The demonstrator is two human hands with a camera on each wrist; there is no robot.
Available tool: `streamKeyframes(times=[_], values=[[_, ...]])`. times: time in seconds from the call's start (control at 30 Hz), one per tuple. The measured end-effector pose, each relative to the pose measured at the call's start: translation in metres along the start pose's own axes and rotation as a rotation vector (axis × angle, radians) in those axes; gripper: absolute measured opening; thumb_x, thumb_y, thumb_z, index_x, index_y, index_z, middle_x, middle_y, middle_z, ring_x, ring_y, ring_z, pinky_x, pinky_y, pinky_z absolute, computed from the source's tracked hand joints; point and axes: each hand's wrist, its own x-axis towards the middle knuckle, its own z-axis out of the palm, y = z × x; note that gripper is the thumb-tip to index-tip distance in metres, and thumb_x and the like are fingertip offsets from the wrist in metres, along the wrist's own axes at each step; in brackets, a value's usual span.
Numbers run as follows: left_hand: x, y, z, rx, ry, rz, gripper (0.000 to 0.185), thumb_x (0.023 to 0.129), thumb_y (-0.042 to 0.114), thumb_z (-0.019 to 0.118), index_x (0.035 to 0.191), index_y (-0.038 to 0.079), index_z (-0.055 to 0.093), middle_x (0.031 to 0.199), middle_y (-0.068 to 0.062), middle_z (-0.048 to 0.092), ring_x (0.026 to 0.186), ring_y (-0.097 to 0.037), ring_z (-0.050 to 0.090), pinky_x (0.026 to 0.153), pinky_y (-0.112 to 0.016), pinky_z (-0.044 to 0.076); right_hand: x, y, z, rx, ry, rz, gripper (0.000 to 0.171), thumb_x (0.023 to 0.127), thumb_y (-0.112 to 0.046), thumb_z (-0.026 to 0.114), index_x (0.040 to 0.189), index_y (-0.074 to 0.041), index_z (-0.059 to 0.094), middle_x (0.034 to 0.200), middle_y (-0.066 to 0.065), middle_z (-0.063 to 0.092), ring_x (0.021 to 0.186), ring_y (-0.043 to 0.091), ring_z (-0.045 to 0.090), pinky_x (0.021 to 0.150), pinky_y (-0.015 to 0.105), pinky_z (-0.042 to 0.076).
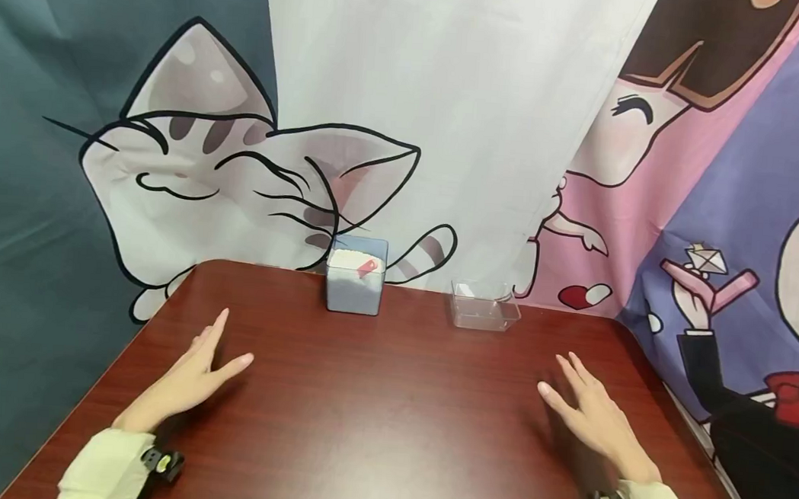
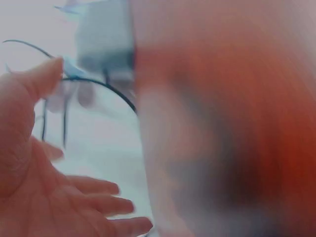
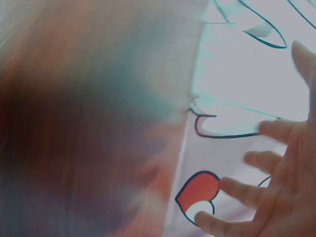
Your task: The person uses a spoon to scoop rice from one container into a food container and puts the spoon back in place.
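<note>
My left hand (image 1: pixel 185 378) hovers over the left part of the table with fingers straight and thumb spread, holding nothing. On the right side my right hand (image 1: pixel 595 418) is held the same way, also with nothing in it. Near the far edge stands a bluish see-through container (image 1: pixel 354 296) filled with a white powdery or grainy material; a pink-red item (image 1: pixel 367 267) shows at its top. To its right sits a shallow clear plastic box (image 1: pixel 485 316). Both containers are apart from the hands. Spread fingers of the left hand (image 2: pixel 64 192) and right hand (image 3: pixel 276 192) show in the wrist views.
A dark red-brown wooden table (image 1: pixel 376 401) with rounded far corners lies under both hands. Behind it hangs a printed cloth (image 1: pixel 478 94) with a cartoon cat and figures. Each sleeve has a small black device (image 1: pixel 163 464) at the wrist.
</note>
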Motion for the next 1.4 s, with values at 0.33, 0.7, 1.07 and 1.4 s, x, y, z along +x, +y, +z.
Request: streamKeyframes(times=[0.33,0.7,1.07,1.4], values=[[0.062,0.036,0.023,-0.254,0.138,-0.079,0.104,0.077,0.059,0.059,0.148,0.016,-0.004,0.143,-0.023,0.029,0.129,-0.039,0.03,0.098,-0.057,0.029,0.026,-0.003,0.0,0.288,0.052,0.076,0.062,0.09,-0.048,0.047,0.133,-0.003,0.044,0.129,0.022,0.049,0.115,0.037,0.048,0.091,0.053,0.039],[0.132,0.099,0.079,-0.422,0.242,-0.113,0.125,0.062,0.065,0.069,0.146,0.022,-0.012,0.148,-0.016,0.02,0.135,-0.03,0.022,0.105,-0.05,0.026,0.083,0.035,0.039,0.915,0.029,0.271,0.081,0.081,-0.05,0.06,0.138,0.001,0.032,0.13,0.017,0.048,0.104,0.018,0.058,0.075,0.021,0.051],[0.159,0.106,0.11,-0.418,0.351,-0.114,0.126,0.058,0.064,0.072,0.147,0.026,-0.009,0.15,-0.019,0.007,0.136,-0.037,0.014,0.104,-0.054,0.022,0.099,-0.011,0.021,1.118,0.006,0.355,0.062,0.092,-0.03,0.052,0.135,0.009,0.03,0.108,0.008,0.06,0.101,0.018,0.06,0.095,0.042,0.041],[0.167,0.12,0.123,-0.39,0.537,-0.148,0.117,0.06,0.048,0.079,0.146,0.017,0.006,0.138,-0.021,0.025,0.124,-0.042,0.03,0.099,-0.053,0.028,0.127,-0.007,0.048,1.159,0.027,0.424,0.062,0.091,-0.034,0.053,0.136,0.004,0.035,0.134,0.027,0.042,0.117,0.031,0.049,0.095,0.041,0.041]])
